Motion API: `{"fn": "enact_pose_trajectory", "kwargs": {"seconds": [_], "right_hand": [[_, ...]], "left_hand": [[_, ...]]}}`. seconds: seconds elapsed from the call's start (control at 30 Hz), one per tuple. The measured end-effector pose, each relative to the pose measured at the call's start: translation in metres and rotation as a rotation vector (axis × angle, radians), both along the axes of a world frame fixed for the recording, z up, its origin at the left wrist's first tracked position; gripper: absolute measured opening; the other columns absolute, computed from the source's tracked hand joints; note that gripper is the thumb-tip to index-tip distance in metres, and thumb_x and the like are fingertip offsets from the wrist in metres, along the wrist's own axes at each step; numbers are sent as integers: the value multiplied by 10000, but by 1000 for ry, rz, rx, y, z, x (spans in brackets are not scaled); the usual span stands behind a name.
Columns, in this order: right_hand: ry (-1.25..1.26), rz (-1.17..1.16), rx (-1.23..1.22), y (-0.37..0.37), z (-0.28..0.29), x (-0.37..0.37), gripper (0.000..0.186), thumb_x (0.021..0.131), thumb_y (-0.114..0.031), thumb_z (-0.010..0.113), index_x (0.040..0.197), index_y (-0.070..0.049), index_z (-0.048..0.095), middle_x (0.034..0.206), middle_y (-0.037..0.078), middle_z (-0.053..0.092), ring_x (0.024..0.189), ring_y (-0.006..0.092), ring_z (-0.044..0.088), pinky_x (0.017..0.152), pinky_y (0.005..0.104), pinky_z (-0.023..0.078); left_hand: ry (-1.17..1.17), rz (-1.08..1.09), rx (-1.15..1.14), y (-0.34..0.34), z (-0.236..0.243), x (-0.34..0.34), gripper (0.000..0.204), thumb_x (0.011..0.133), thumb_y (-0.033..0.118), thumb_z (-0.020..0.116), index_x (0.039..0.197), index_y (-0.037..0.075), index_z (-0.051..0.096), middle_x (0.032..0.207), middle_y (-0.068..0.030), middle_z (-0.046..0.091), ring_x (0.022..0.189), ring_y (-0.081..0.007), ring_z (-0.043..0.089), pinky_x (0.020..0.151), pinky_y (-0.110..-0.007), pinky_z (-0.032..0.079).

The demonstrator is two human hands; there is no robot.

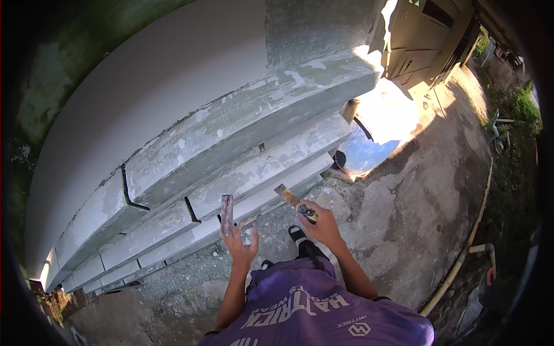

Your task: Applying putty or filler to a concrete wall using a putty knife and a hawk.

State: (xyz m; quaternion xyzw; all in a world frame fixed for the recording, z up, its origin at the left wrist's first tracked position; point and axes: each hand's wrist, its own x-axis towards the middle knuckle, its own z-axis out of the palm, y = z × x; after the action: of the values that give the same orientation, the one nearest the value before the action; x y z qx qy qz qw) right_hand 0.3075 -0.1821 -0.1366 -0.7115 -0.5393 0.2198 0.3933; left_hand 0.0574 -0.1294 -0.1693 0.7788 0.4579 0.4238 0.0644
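My left hand point(240, 249) holds the lower end of a narrow flat strip point(227, 210), greyish with reddish-brown stains. The strip points up in front of the stepped concrete ledges point(254, 121), whose surface is patchy grey and white. Its exact kind I cannot make out. In my right hand point(323, 226) is a putty knife point(288, 196) with a rusty, worn blade and a black and yellow handle. The blade points up and left towards the lowest ledge; I cannot tell whether it touches. Fingers close around the handle hide part of it.
A blue plastic drum point(372, 150) lies by the right end of the ledges, partly in bright sun. Rough concrete ground point(398, 213) stretches to the right, with a long pipe point(461, 256) along its edge. Dark vertical gaps point(128, 190) split the ledges.
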Motion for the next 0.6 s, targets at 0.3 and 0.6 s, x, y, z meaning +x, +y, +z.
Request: {"fn": "enact_pose_trajectory", "kwargs": {"seconds": [0.3, 0.6], "right_hand": [[-83, 33, 96, 23, 42, -15, 427, 804, -113, 723, 1218, -56, 636, 1017, 202, 691, 893, 356, 691, 769, 362, 535], [-182, -56, 176, 30, 32, -27, 443, 810, -136, 701, 1242, -93, 609, 996, 201, 690, 899, 398, 666, 758, 434, 533]], "left_hand": [[-33, 259, -43, -1, -15, -55, 387, 838, 140, 690, 1195, 48, 573, 1224, -154, 598, 1211, -359, 488, 1058, -514, 255], [-43, 413, -181, -1, 10, -64, 495, 856, 174, 666, 1329, 102, 541, 1297, -216, 545, 1263, -364, 450, 1081, -532, 224]]}}
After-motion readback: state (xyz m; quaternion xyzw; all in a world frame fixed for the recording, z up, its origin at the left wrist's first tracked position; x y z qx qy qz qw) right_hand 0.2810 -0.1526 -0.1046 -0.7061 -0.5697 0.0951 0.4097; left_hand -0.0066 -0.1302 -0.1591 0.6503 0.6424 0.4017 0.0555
